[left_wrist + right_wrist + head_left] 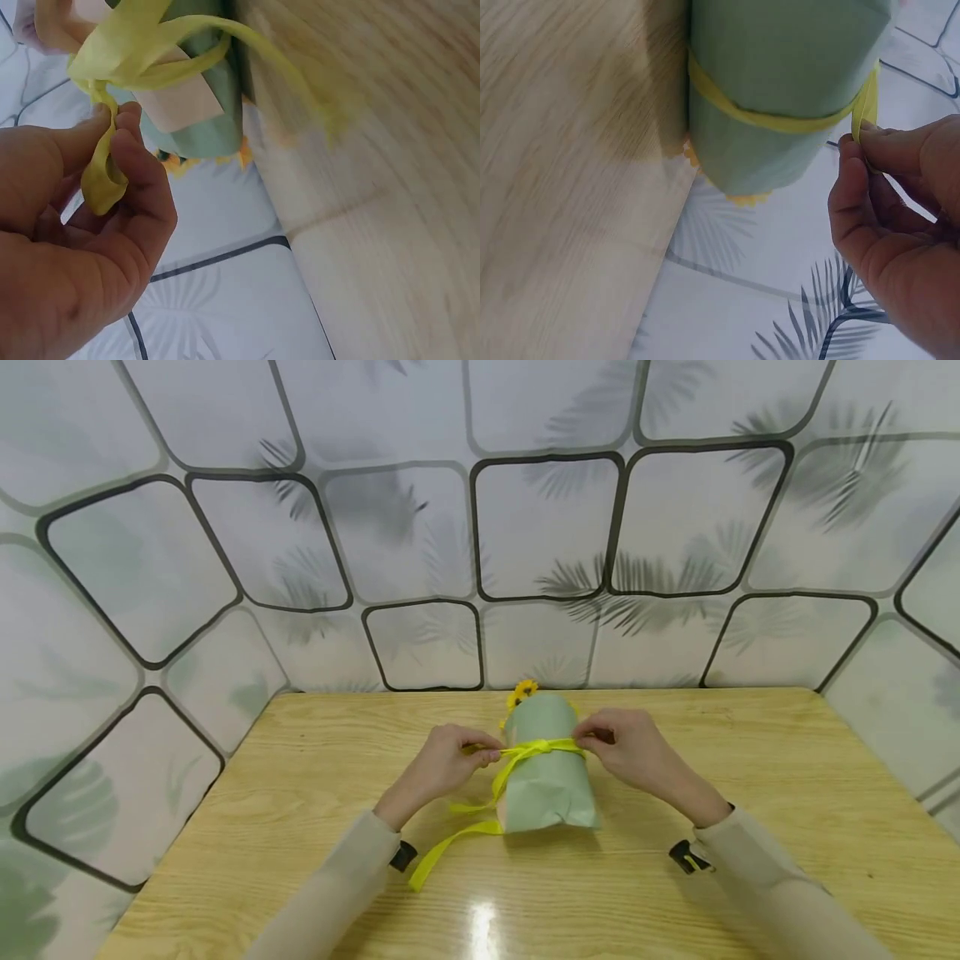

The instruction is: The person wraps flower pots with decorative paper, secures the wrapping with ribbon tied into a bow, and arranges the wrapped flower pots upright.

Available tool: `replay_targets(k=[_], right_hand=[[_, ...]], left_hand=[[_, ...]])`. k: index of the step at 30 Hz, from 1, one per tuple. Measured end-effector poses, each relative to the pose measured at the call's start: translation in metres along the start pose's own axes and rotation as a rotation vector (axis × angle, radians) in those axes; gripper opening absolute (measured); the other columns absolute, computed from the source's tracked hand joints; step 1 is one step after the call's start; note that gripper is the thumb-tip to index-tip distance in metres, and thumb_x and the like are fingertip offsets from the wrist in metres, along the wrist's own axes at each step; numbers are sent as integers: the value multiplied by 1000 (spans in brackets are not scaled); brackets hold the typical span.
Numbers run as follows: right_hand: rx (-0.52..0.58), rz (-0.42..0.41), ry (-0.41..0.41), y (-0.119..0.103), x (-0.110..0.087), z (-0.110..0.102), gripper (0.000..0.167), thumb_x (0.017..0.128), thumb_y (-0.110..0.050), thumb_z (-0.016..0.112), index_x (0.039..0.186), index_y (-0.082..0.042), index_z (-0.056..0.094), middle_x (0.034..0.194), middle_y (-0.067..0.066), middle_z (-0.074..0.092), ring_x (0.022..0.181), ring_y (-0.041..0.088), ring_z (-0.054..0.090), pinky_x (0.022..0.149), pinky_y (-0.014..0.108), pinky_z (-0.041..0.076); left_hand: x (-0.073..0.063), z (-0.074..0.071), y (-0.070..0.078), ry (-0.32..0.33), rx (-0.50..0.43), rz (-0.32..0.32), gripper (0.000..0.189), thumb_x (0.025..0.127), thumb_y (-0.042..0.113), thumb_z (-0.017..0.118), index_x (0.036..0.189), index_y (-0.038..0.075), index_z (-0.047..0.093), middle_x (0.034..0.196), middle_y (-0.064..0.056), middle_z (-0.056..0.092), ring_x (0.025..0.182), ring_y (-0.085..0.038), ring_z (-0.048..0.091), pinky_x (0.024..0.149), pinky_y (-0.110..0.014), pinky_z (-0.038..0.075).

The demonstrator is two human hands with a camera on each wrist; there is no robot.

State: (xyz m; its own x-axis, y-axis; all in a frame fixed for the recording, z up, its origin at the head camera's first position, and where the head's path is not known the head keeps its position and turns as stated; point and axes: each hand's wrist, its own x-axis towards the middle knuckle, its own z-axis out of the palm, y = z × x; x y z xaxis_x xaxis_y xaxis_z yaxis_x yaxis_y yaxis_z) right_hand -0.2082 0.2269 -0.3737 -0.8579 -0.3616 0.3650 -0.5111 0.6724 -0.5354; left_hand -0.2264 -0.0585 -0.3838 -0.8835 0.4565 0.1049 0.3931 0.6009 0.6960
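Observation:
A bouquet wrapped in pale green paper [551,789] lies on the table, its yellow sunflowers [527,688] poking out at the far end. Round its middle runs a yellow ribbon [517,767], knotted on top. My left hand [442,764] pinches a loop of this ribbon between thumb and fingers, left of the knot; the loop shows folded in the left wrist view. On the other side my right hand [626,752] pinches another part of the ribbon, seen at the fingertips [862,133] in the right wrist view. Loose ribbon tails [446,852] trail to the left.
The wooden table [315,793] extends on both sides of the bouquet. Behind it and along both sides hangs a pale curtain [547,527] with dark rounded outlines and leaf prints. Black straps [686,857] sit at the wrists.

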Motion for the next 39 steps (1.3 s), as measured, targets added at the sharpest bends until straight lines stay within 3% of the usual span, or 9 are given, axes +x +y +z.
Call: replay_targets(k=[4,9,15,20,25,28,30,36,39], right_hand=[[-15,44,-13,6,-4,-3,10,91,-2,74,91,-11,79,83,1,74,65,2,55,58,22,47],[-20,79,-4,15,-9,-5,9,90,-3,75,88,-11,79,82,1,74,64,1,53,56,22,45],[-7,63,4,22,-11,-3,9,92,-7,76,99,-10,79,92,4,77,75,10,67,64,24,56],[-54,-28,103,13,-8,-4,28,90,-9,79,117,-7,75,113,11,75,95,26,71,73,37,60],[-44,-279,204,-11,-5,0,26,81,4,82,103,-7,77,102,6,72,83,18,67,64,31,55],[-37,-447,151,-26,0,8,22,80,7,81,97,-6,77,94,4,71,80,14,66,63,28,55],[-75,-492,94,-35,2,13,18,83,3,79,98,-7,78,95,2,71,84,14,65,68,28,56],[-217,-385,-125,-45,2,23,17,94,-6,69,108,-5,78,106,4,72,98,20,63,81,33,57],[-229,-339,-173,-45,1,24,19,96,-6,65,110,-4,78,108,5,72,100,21,63,83,35,57]], left_hand=[[-2,-2,-5,-15,39,43,16,97,14,70,109,11,80,107,-6,80,85,-13,74,71,-22,58],[-1,1,-4,-40,22,77,16,98,11,68,110,9,80,107,-7,79,89,-19,76,76,-24,60],[3,4,-2,-13,75,133,19,99,13,68,115,8,78,112,-8,78,102,-22,74,87,-35,61],[6,5,-1,-5,68,130,23,102,19,65,121,10,75,117,-6,77,106,-21,71,93,-41,58],[6,7,1,-31,47,118,23,103,20,63,121,10,75,119,-6,76,101,-17,69,88,-36,57],[7,7,-1,-50,26,110,24,104,22,61,121,11,74,113,-4,77,91,-14,67,79,-29,55],[7,6,-1,-74,-14,88,25,104,24,61,124,12,72,108,-3,77,80,-14,65,70,-27,54],[7,3,-3,-155,-100,-1,32,101,28,67,131,18,66,104,0,75,79,-10,65,69,-27,52],[6,-2,-5,-173,-143,-16,29,101,22,66,130,18,66,101,-3,75,80,-14,66,70,-27,52]])
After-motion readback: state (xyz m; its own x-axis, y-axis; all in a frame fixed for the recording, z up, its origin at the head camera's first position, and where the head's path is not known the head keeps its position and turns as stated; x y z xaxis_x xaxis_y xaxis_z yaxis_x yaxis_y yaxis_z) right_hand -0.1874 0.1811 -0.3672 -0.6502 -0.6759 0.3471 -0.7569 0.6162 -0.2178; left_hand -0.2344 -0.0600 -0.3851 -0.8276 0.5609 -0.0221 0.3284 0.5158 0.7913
